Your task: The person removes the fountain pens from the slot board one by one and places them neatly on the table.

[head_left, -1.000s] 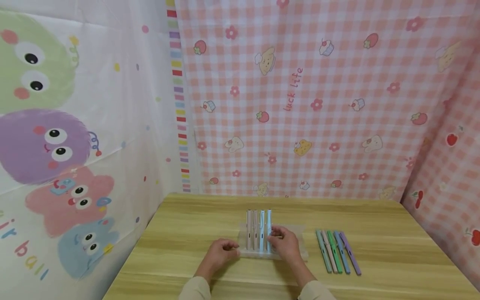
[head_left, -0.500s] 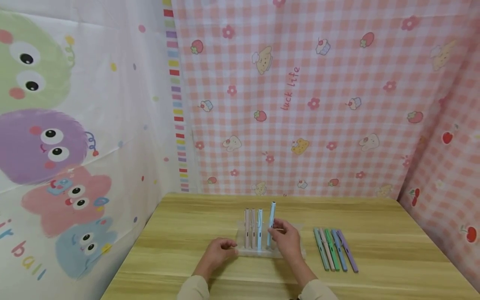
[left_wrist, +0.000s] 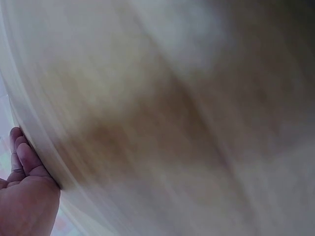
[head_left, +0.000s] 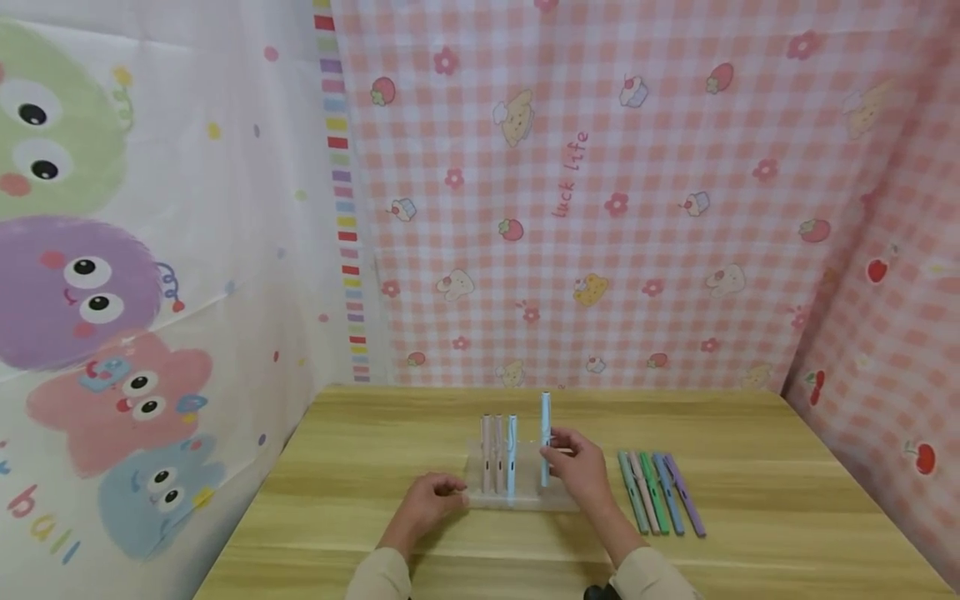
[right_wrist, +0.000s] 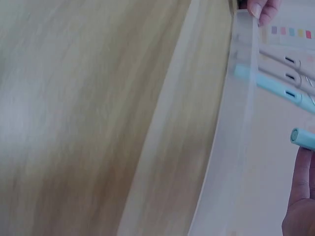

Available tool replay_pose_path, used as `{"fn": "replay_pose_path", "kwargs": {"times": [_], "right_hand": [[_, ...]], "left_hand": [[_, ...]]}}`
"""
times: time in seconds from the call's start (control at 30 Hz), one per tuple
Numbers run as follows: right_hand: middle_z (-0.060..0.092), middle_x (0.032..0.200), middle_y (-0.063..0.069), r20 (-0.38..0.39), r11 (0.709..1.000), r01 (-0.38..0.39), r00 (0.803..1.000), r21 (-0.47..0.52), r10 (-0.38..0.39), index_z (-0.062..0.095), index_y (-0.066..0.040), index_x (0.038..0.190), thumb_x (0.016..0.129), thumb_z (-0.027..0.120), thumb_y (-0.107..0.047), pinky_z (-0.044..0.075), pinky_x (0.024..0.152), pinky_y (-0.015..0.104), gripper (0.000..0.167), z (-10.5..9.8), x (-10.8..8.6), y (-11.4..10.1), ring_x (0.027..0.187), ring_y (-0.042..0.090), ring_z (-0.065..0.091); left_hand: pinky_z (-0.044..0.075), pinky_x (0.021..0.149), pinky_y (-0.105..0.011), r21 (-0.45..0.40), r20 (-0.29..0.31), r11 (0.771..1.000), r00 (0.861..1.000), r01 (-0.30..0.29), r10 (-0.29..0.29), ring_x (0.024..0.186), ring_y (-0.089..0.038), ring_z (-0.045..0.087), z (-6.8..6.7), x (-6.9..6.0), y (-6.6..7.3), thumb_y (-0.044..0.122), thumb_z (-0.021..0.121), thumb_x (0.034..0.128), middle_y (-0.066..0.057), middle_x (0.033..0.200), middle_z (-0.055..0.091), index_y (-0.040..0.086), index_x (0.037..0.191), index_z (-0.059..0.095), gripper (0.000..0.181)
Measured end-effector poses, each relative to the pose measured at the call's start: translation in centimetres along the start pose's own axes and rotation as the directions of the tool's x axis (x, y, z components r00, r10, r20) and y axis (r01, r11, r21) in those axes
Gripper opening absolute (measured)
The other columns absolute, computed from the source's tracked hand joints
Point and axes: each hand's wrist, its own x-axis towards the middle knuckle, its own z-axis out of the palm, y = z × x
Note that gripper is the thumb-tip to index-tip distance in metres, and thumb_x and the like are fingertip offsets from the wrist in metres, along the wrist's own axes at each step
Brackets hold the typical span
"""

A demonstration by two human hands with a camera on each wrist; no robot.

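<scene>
Upright in my right hand (head_left: 587, 468) is a light blue pen (head_left: 545, 429), pinched between thumb and fingers; its lower end (right_wrist: 303, 138) hangs free of the stand in the right wrist view. The clear stand (head_left: 525, 502) holds two greyish-pink pens (head_left: 486, 454) and another light blue pen (head_left: 512, 454) side by side on its left part. My left hand (head_left: 429, 507) grips the stand's left end; its fingertips show at that corner (right_wrist: 263, 10) in the right wrist view. The left wrist view shows only part of the left hand (left_wrist: 29, 187) and the wooden surface.
Several pens, green, pinkish, blue and purple (head_left: 685, 493), lie in a slanted row on the wooden table (head_left: 780, 500) right of the stand. A pink checked cloth (head_left: 675, 167) hangs behind the table, and a cartoon-printed cloth (head_left: 247, 208) at the left.
My right hand has lifted the right-hand light blue pen up from its place in the stand and moved it slightly right of the other pens. The left hand stays at the stand's left end.
</scene>
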Motion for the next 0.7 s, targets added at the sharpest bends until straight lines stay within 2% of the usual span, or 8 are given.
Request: {"fn": "replay_pose_path", "kwargs": {"times": [0.33, 0.5, 0.7], "right_hand": [[0.061, 0.105, 0.016, -0.053, 0.999, -0.033, 0.998, 0.009, 0.033, 0.059, 0.006, 0.128, 0.091, 0.066, 0.003, 0.058, 0.072, 0.035, 0.038, -3.1, 0.6, -0.7, 0.083, 0.014, 0.063], [0.059, 0.106, 0.015, -0.083, 0.997, -0.063, 0.994, 0.039, 0.066, 0.056, 0.007, 0.132, 0.092, 0.064, 0.002, 0.058, 0.074, 0.036, 0.040, -5.0, 1.1, -0.9, 0.084, 0.013, 0.062], [0.058, 0.111, 0.015, -0.102, 0.995, -0.095, 0.990, 0.014, 0.096, 0.054, 0.003, 0.136, 0.094, 0.064, -0.002, 0.057, 0.078, 0.032, 0.044, -7.1, 1.4, -1.1, 0.090, 0.014, 0.062]], "left_hand": [[0.048, 0.079, -0.036, 0.011, 0.008, 1.000, 1.000, -0.023, 0.023, 0.088, -0.018, 0.057, -0.2, 0.0, -0.1, 0.007, 0.078, 0.0823, -0.008, 0.096, 0.063, -0.001, 0.098, 0.072, 0.019], [0.048, 0.078, -0.036, 0.013, 0.013, 1.000, 1.000, -0.020, 0.019, 0.087, -0.018, 0.056, -0.2, -0.1, -0.1, 0.007, 0.078, 0.0823, -0.008, 0.094, 0.063, -0.002, 0.097, 0.072, 0.018], [0.047, 0.077, -0.034, 0.011, 0.020, 1.000, 1.000, -0.022, 0.021, 0.086, -0.017, 0.056, -0.1, 0.0, 0.2, 0.007, 0.078, 0.0829, -0.007, 0.094, 0.063, -0.002, 0.097, 0.072, 0.018]]}}
